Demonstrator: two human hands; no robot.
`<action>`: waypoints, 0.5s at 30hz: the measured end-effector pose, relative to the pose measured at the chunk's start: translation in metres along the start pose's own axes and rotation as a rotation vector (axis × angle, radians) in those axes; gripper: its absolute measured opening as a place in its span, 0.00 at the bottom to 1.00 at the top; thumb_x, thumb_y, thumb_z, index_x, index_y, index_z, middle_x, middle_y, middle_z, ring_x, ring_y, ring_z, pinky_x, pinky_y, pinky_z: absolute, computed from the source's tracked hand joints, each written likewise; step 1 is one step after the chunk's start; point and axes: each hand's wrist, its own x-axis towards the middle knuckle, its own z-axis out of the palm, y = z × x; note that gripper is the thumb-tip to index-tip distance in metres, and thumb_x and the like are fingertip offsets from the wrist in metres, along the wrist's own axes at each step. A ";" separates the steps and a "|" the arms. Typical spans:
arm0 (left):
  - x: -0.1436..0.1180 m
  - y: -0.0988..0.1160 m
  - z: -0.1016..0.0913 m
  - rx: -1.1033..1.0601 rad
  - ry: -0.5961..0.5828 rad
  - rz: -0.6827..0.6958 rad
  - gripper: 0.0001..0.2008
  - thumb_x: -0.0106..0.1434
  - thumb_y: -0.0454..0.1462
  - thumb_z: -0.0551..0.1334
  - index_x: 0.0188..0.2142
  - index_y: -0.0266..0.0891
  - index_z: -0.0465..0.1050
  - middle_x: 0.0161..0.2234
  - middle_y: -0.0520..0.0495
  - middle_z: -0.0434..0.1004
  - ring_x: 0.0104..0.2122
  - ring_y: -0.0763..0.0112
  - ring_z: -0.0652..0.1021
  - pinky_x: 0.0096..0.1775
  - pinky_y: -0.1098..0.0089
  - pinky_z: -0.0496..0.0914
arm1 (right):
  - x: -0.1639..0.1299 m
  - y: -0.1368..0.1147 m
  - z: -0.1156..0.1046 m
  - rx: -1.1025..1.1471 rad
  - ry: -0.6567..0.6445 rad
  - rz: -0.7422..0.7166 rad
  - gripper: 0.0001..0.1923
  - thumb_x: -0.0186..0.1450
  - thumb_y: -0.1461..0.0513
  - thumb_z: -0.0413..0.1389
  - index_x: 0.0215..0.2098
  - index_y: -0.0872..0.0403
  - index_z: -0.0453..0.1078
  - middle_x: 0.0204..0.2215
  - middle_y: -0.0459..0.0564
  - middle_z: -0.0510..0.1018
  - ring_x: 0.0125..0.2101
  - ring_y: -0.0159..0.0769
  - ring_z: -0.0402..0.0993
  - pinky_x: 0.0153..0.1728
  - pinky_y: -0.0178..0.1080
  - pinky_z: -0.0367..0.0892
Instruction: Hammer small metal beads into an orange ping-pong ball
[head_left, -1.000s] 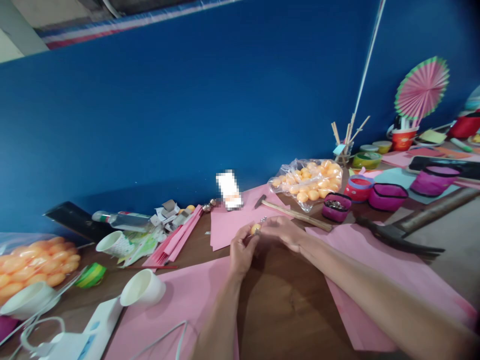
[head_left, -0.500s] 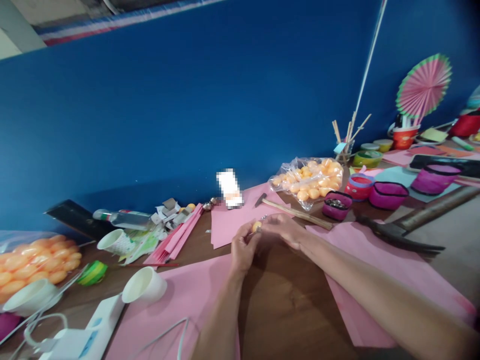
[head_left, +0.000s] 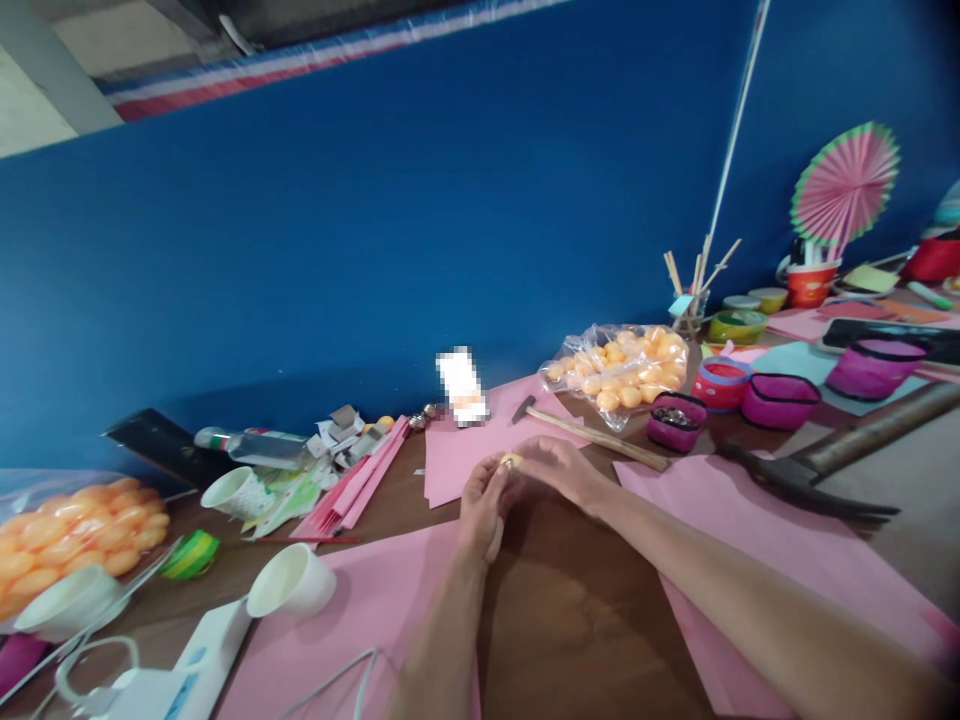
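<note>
My left hand (head_left: 484, 505) pinches a small yellow-orange ball (head_left: 511, 459) between thumb and fingers, above the brown tabletop. A small silvery bit (head_left: 509, 465) shows on the ball's near side. My right hand (head_left: 559, 468) is closed, with its fingertips meeting the ball from the right. Whatever lies between those fingertips is hidden. Just behind the hands, a hammer (head_left: 592, 432) with a wooden handle lies partly over pink paper (head_left: 454, 465). To the right stands a purple pouch (head_left: 677, 425) with small metal pieces inside.
Orange balls fill a clear bag (head_left: 622, 372) at the back and another bag (head_left: 75, 530) at left. White cups (head_left: 292, 585), a power strip (head_left: 214, 640) and a bottle (head_left: 262, 447) are at left. A large pickaxe-like tool (head_left: 825, 485) lies right. A blue partition (head_left: 375, 220) rises behind.
The ball has turned in my left hand and is more covered by fingers. My right fingertips, which had a silvery bit by them, now sit closer against the ball. The view has tilted slightly up.
</note>
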 end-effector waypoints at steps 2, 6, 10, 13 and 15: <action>-0.001 0.002 0.001 -0.038 -0.003 0.001 0.12 0.54 0.38 0.61 0.38 0.38 0.66 0.37 0.47 0.73 0.35 0.74 0.74 0.40 0.69 0.67 | -0.001 -0.003 0.001 -0.071 -0.048 -0.050 0.15 0.54 0.57 0.57 0.38 0.55 0.66 0.35 0.48 0.73 0.37 0.35 0.69 0.39 0.37 0.65; -0.002 0.003 0.003 -0.088 -0.019 -0.009 0.11 0.54 0.39 0.60 0.36 0.36 0.67 0.34 0.47 0.73 0.31 0.75 0.74 0.36 0.71 0.68 | -0.004 -0.011 0.002 -0.229 -0.054 -0.118 0.16 0.55 0.58 0.57 0.40 0.56 0.66 0.37 0.50 0.73 0.38 0.35 0.69 0.40 0.38 0.64; -0.001 0.004 0.002 -0.108 -0.015 -0.018 0.09 0.54 0.38 0.61 0.33 0.36 0.67 0.32 0.48 0.74 0.29 0.75 0.74 0.35 0.71 0.68 | -0.004 -0.015 0.003 -0.277 -0.068 -0.169 0.15 0.57 0.59 0.55 0.41 0.55 0.67 0.38 0.50 0.74 0.38 0.35 0.69 0.42 0.39 0.64; -0.001 0.005 0.001 -0.147 -0.048 -0.015 0.08 0.54 0.36 0.61 0.34 0.36 0.67 0.33 0.47 0.74 0.33 0.74 0.74 0.36 0.72 0.67 | -0.004 -0.015 0.005 -0.277 -0.083 -0.200 0.14 0.57 0.59 0.55 0.41 0.55 0.68 0.39 0.50 0.74 0.38 0.35 0.69 0.42 0.39 0.64; -0.001 0.006 0.000 -0.181 -0.061 -0.021 0.07 0.54 0.35 0.61 0.34 0.36 0.67 0.34 0.46 0.74 0.33 0.74 0.74 0.37 0.72 0.67 | -0.004 -0.014 0.005 -0.283 -0.073 -0.195 0.14 0.57 0.59 0.55 0.41 0.55 0.68 0.39 0.51 0.74 0.39 0.36 0.70 0.42 0.39 0.65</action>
